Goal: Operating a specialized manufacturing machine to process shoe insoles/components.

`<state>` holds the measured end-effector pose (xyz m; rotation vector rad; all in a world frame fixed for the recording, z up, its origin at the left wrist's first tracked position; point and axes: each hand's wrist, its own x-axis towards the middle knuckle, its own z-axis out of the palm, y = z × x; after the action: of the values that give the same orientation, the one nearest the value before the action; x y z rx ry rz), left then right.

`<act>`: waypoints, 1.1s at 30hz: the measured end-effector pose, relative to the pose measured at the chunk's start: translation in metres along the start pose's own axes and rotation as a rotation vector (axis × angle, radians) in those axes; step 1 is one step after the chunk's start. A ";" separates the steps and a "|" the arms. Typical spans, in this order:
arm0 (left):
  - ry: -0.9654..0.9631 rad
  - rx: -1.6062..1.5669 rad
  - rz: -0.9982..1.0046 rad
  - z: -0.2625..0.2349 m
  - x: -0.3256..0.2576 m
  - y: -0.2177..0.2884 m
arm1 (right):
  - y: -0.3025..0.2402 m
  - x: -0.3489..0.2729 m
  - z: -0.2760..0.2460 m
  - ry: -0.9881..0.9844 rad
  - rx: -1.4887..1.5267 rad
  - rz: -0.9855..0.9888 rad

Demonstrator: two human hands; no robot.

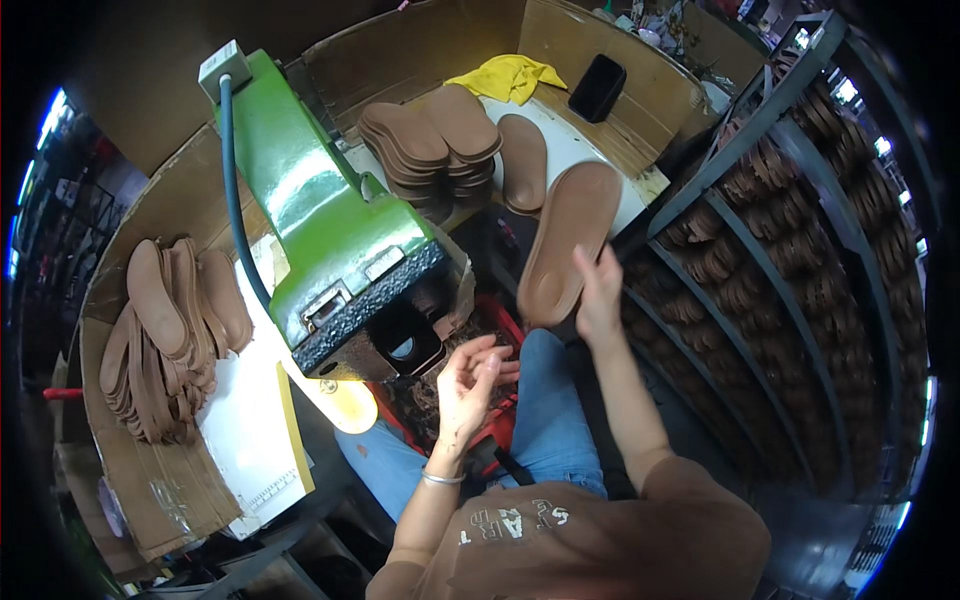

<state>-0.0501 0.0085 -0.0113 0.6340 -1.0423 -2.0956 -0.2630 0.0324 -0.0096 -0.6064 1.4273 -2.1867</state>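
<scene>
A brown shoe sole (pixel 572 235) is tilted up at the right of the work space. My right hand (pixel 600 295) is closed on its lower right edge, thumb on the face. In front of the green machine (pixel 310 190), my left hand (pixel 468 385) hangs with bent fingers apart and nothing visible in it. Below that hand, a red crate (pixel 498 430) with brown scraps stands between my legs. Beyond the machine, stacked brown soles (pixel 415 135) lie on the white tabletop. A single sole (pixel 522 160) rests just right of them.
More soles (pixel 165 330) are piled at left on cardboard. Cardboard walls (pixel 400 50) ring the table. A yellow cloth (pixel 508 78) and a black phone-shaped object (pixel 598 88) lie at the back. On the right, a metal rack (pixel 765 265) holds many soles.
</scene>
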 end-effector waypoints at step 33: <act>0.468 0.800 0.337 -0.123 -0.123 0.080 | 0.058 -0.113 -0.033 -0.460 -0.033 0.764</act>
<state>0.1414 0.0092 0.0005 1.1622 -1.5579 -1.1117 -0.1845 0.1027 -0.0882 -0.4326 1.1784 -1.3266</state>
